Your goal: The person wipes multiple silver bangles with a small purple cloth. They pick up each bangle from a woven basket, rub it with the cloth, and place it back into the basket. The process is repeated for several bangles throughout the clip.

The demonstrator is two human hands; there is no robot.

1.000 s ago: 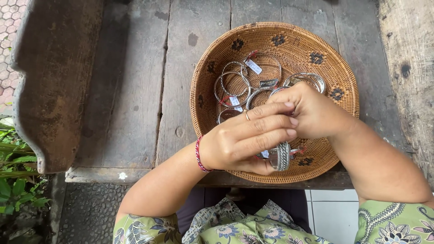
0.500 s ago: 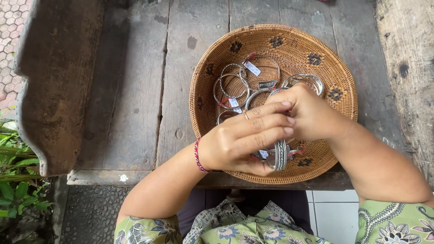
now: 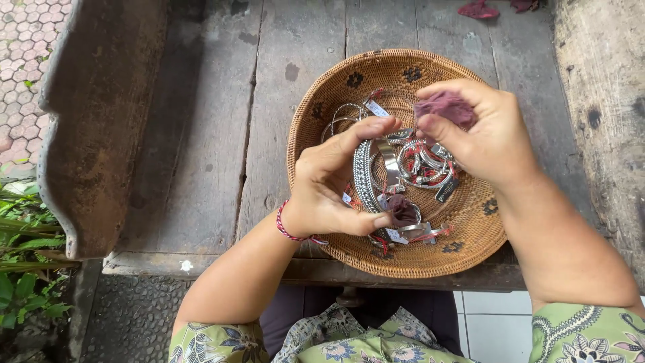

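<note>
Our left hand (image 3: 336, 185) pinches a wide silver cuff bracelet (image 3: 376, 175) above the woven basket (image 3: 322, 107) — right hand (image 3: 484, 134) closed on a purple cloth (image 3: 447, 107). We keep the grip firm, rubbing evenly.

Soft even daylight, faint shadows, sharp

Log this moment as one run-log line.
left hand: holds wide silver bangle | right hand: pinches purple cloth | woven basket: more silver bangles
</note>
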